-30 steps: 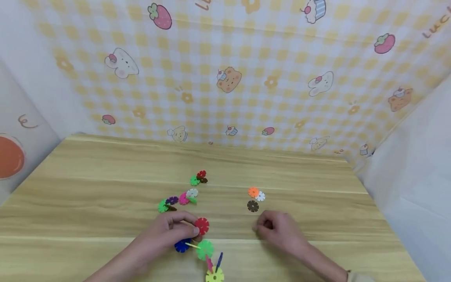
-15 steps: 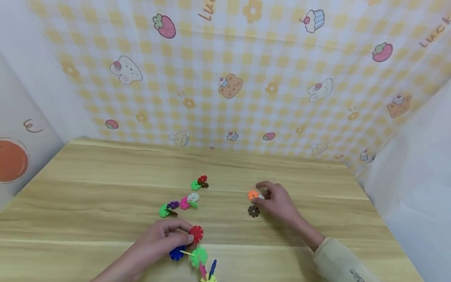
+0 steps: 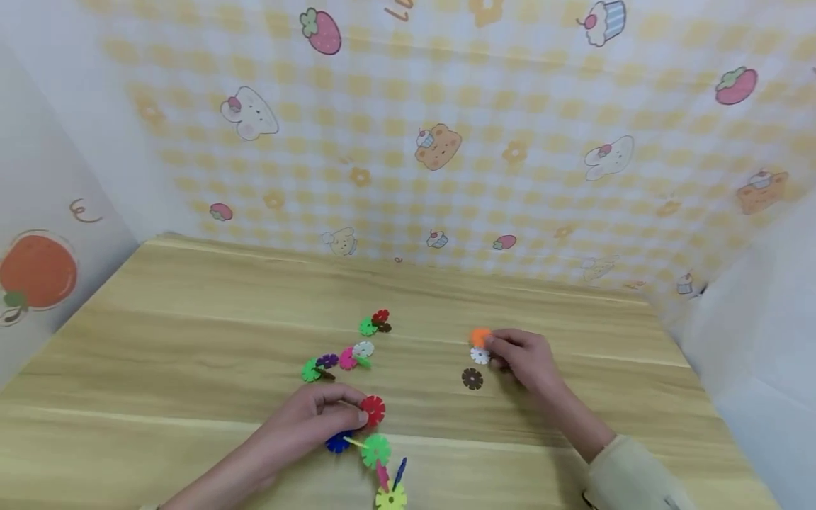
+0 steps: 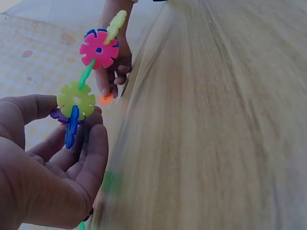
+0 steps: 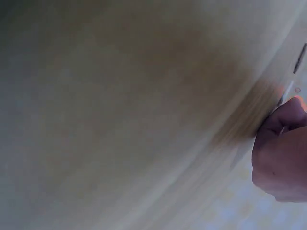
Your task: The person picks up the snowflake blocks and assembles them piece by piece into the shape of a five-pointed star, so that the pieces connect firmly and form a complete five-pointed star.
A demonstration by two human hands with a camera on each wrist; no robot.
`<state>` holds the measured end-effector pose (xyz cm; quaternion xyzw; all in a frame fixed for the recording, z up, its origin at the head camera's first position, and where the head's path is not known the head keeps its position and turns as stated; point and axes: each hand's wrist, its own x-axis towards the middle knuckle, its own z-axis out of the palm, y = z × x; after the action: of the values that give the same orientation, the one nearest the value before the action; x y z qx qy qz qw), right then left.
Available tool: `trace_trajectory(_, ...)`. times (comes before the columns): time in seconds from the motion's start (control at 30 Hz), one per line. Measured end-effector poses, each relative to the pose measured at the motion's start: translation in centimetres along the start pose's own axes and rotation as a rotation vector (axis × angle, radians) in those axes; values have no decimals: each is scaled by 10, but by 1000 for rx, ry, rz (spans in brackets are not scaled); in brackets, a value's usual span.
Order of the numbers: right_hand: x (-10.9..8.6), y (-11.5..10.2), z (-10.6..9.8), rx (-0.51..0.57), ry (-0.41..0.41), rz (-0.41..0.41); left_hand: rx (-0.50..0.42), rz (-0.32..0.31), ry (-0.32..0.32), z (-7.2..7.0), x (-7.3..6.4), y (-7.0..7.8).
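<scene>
My left hand [image 3: 312, 421] pinches a chain of slotted snowflake discs near its red disc [image 3: 373, 410]. The chain runs toward me through a blue disc [image 3: 338, 443], a green disc [image 3: 376, 451] and a yellow disc [image 3: 391, 498]. In the left wrist view, its pink disc [image 4: 99, 50] stands beyond a yellow-green disc [image 4: 72, 98] by the fingers. Over to the right, my right hand [image 3: 525, 358] pinches an orange snowflake disc [image 3: 479, 337] between thumb and fingers. A white disc [image 3: 480, 355] lies just below it, and a brown disc [image 3: 472, 379] nearer me. The right wrist view is blurred.
Three small joined clusters lie left of centre on the wooden table [image 3: 210, 354]: one with a red disc [image 3: 381, 316], one with a pink disc [image 3: 348, 358], one with a purple disc [image 3: 328, 361]. A checked cloth [image 3: 382, 205] hangs behind the table.
My right hand has reached forward to the loose discs and taken hold of the orange one, shifting it slightly off the white disc. The left hand keeps hold of the chain.
</scene>
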<state>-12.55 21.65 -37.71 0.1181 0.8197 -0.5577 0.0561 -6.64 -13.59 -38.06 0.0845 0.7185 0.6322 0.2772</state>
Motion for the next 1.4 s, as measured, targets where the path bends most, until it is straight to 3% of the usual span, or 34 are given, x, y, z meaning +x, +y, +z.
trace_trajectory(0.17,-17,3,-8,185,-28,78,-44,36,-18,5,5,4)
trace_trajectory(0.43,-67,-2,31,344,-205,103,-51,79,-40,9,3,8)
trace_trajectory(0.6,-85,-7,47,329,-293,64,-56,105,-76,8,1,12)
trace_trajectory(0.83,-84,-2,50,144,-311,36,-41,70,-55,6,-2,9)
trace_trajectory(1.03,-67,1,50,51,-272,20,-28,52,-39,-4,-8,0)
trace_trajectory(1.2,-51,-2,50,43,-234,56,-38,47,-9,-17,-19,-7)
trace_trajectory(1.4,-63,-1,53,-18,-213,85,1,5,49,-37,-33,-12)
